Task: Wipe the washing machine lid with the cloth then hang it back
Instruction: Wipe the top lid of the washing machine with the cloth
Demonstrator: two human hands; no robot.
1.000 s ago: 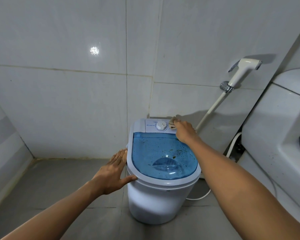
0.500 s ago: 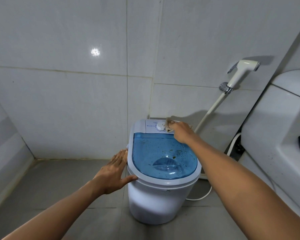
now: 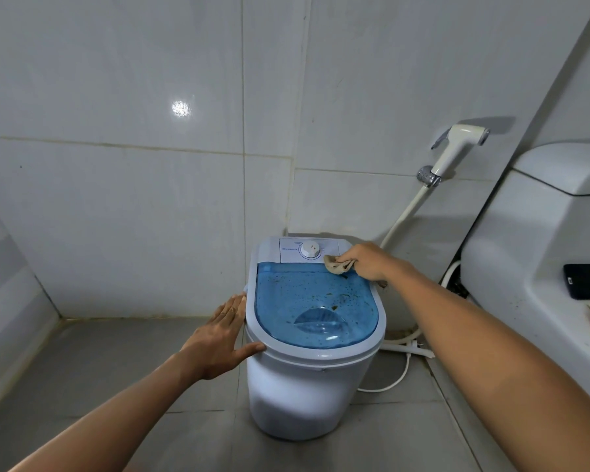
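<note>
Both forearms are bare, with no sleeves, left hand (image 3: pixel 222 337), right hand (image 3: pixel 368 262).

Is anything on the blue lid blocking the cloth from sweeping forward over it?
Nothing visible does. The right hand holds the cloth at the far edge of the lid, which carries only dark specks.

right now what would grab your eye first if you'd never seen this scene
The translucent blue lid of the small white washing machine stands out at the centre, speckled with dark spots. At its far right corner, beside the white dial, the right hand grips a crumpled beige cloth, while the left hand rests flat against the machine's left rim. On the wall to the right hangs a white spray nozzle with its hose.
</note>
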